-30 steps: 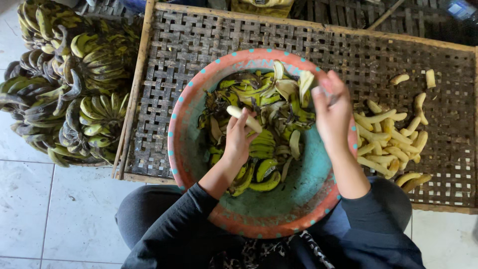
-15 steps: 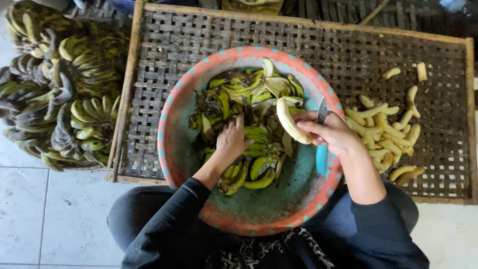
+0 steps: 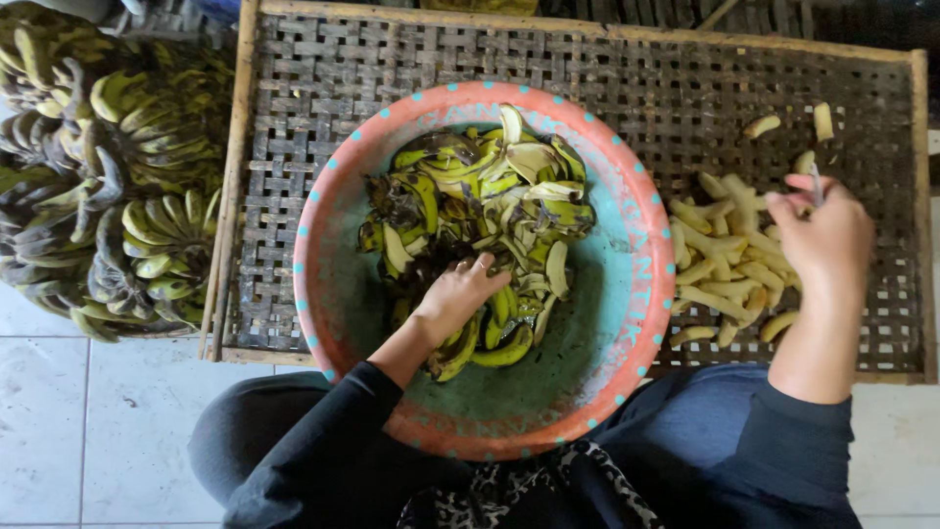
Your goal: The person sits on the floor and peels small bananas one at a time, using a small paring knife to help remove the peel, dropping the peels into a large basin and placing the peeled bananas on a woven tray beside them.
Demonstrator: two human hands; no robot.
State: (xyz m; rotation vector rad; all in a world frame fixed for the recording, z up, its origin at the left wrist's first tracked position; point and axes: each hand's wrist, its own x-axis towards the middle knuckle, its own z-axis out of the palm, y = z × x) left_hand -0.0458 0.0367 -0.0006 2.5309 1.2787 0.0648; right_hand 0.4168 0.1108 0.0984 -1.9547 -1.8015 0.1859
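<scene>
Nearest me, my dark sleeves and lap, with the round basin (image 3: 627, 323) resting against them: orange rim, teal inside. My left hand (image 3: 455, 299) is down in the basin, fingers loosely curled onto the heap of green banana peels (image 3: 490, 211); can't tell whether it grips one. My right hand (image 3: 827, 240) is out over the woven bamboo tray (image 3: 323, 118), fingers closed around a thin knife (image 3: 815, 184), just above the pile of peeled bananas (image 3: 725, 264) lying on the tray right of the basin. Far left, bunches of unpeeled green bananas (image 3: 108, 186) stacked on the tile floor (image 3: 59, 421).
</scene>
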